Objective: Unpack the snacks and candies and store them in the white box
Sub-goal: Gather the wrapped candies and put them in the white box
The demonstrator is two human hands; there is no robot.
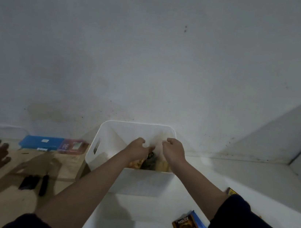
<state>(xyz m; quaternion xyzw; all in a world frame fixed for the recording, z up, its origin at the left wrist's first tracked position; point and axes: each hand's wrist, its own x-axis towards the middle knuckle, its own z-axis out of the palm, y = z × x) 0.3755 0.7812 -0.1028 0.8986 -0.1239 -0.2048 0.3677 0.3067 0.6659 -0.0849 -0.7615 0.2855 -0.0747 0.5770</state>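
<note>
Over the white box, against the wall: both my hands curl around a barely visible clear wrapper, left hand and right hand level; snacks lie directly below.

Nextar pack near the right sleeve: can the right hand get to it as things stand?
Probably yes. The Nextar pack lies uncovered on the white surface beside the right forearm, nothing over it. But the right hand is up over the white box with fingers curled, seemingly pinching a clear wrapper, so it must draw back first.
</note>
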